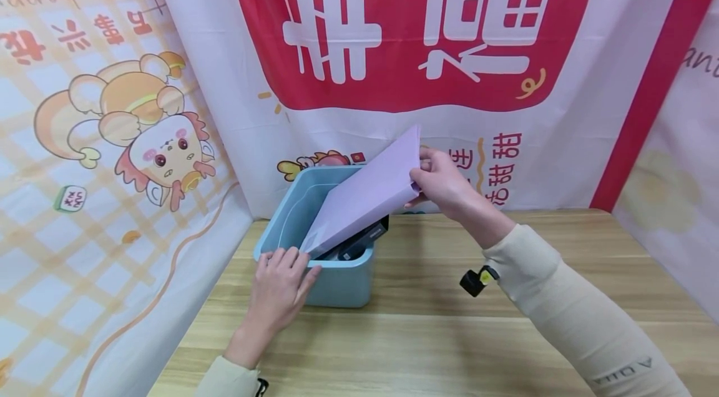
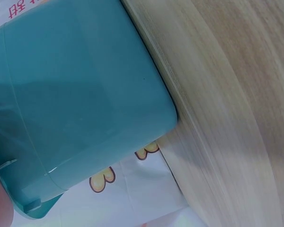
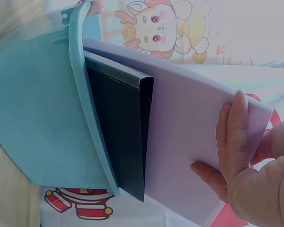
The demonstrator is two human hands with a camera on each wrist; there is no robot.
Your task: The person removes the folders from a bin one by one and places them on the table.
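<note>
A light purple folder (image 1: 365,188) slants up out of a blue plastic bin (image 1: 342,284), its lower end inside. My right hand (image 1: 440,181) grips the folder's raised edge; in the right wrist view several fingers (image 3: 236,127) lie along its face. Beside the folder a black folder or flat case (image 3: 118,118) leans in the bin and pokes above the rim. My left hand (image 1: 278,288) holds the bin's near left rim, fingers over the edge. In the left wrist view the bin's outer wall (image 2: 85,94) fills much of the picture, and little of that hand shows.
The bin stands on a wood-grain table (image 1: 449,334) near its back left. Behind hangs a printed cloth (image 1: 202,16) with red and white patterns, close to the bin; another printed cloth (image 1: 84,247) covers the left side. A black wrist device (image 1: 474,281) sits at the right cuff.
</note>
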